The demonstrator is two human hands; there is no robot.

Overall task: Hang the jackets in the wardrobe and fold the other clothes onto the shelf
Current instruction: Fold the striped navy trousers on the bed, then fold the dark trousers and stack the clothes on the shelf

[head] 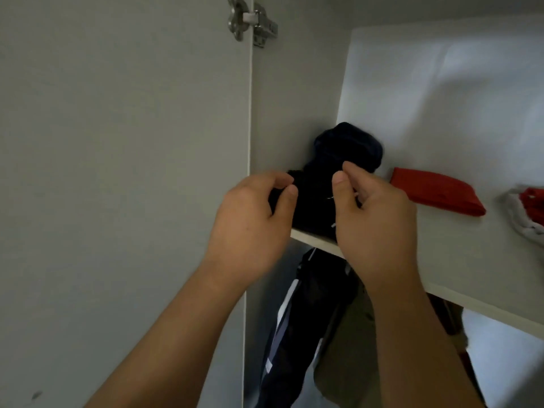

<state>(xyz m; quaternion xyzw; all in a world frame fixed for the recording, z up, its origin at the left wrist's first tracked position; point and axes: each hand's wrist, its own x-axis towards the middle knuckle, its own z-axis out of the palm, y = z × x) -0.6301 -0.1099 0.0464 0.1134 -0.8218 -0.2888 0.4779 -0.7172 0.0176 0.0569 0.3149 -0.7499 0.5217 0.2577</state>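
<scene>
Both hands are raised to the left end of the shelf (441, 245), and each is closed on the dark garment (338, 148) that lies there. The left hand (250, 219) is seen pinching the cloth's left edge between thumb and curled fingers. The right hand (374, 219) is curled at the cloth's right edge, with thumb and forefinger brought together on it, as far as can be made out.

Much of the task appears to be done. A red folded garment (435, 191) is laid flat on the shelf, near the dark one but apart from it. Further right, a white and red garment (527, 213) is partly cut off by the frame edge and looks loosely bunched, so it may need folding again. Below the shelf, a dark jacket (300, 334) with pale stripes is hung against the wardrobe's left side, and a khaki garment (350, 348) is hung just beside it. The rail and hangers are hidden by the shelf and the arms. Whether more clothes wait elsewhere cannot be told.

The dark garment is judged to be mid-placement: it is set on the shelf but not yet tidied. It is very dark, navy or black, soft and thick. Its rear part is heaped into a rounded lump against the back corner, while its front part reaches the shelf's front edge between the two hands. No clean folded outline is shown.
</scene>
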